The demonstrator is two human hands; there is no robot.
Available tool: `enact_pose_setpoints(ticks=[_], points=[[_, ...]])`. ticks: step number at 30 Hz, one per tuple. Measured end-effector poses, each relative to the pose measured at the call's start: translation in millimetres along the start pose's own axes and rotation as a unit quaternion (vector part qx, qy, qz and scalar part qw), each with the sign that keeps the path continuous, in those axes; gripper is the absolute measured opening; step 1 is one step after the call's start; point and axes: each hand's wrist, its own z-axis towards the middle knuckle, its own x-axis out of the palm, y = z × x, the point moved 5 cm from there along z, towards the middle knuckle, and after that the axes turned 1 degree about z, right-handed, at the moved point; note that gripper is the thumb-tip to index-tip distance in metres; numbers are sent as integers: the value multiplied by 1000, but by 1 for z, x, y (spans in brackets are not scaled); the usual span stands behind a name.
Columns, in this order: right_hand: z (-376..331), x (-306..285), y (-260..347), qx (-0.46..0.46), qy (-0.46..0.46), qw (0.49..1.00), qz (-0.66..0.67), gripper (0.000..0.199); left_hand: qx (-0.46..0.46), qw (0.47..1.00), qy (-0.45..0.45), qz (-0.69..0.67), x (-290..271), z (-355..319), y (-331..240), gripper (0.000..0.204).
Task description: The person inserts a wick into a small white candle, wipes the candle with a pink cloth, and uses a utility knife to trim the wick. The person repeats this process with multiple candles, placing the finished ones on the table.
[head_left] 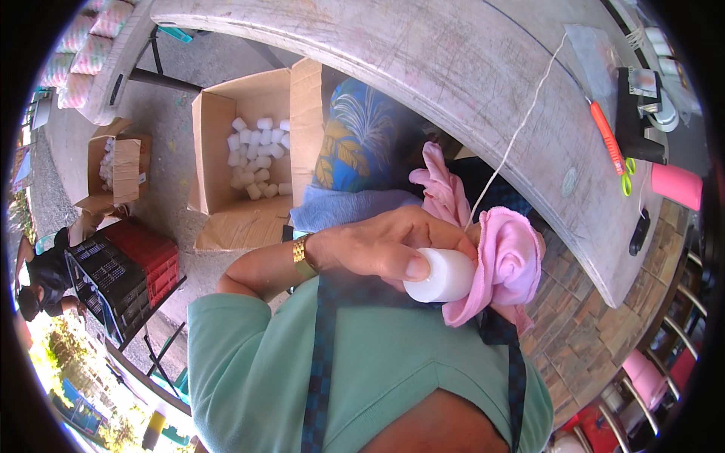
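My left hand (393,243), with a gold watch band on the wrist, is closed on a short white cylinder (439,275) with rounded edges. Thumb and fingers grip it in front of my chest. Against the cylinder's right end rests a bunched pink cloth (507,260). That cloth covers the place where my right hand seems to be, so its fingers are hidden. Another pink fold (442,185) rises behind my left fingers. A thin white cord (521,124) runs from the table down to the cloth.
An open cardboard box (213,136) on the floor holds several similar white cylinders (260,143); a smaller box (117,170) stands farther left. The grey table (423,53) carries an orange tool (606,136), green-handled scissors (627,177) and a black holder (633,121). Crates (124,264) stand left, near another person (49,279).
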Motion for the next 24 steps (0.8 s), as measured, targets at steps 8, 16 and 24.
enact_pose_setpoints(ticks=[8,16,24], points=[[-3,-9,10,-3,0,1000,2,24,-47,999,-13,-23,0,1,-6,74],[-2,-8,13,-7,3,1000,3,23,-6,1000,16,16,-2,0,-10,70],[6,1,-1,-5,1,1000,7,23,-23,996,77,44,6,-3,-9,51]])
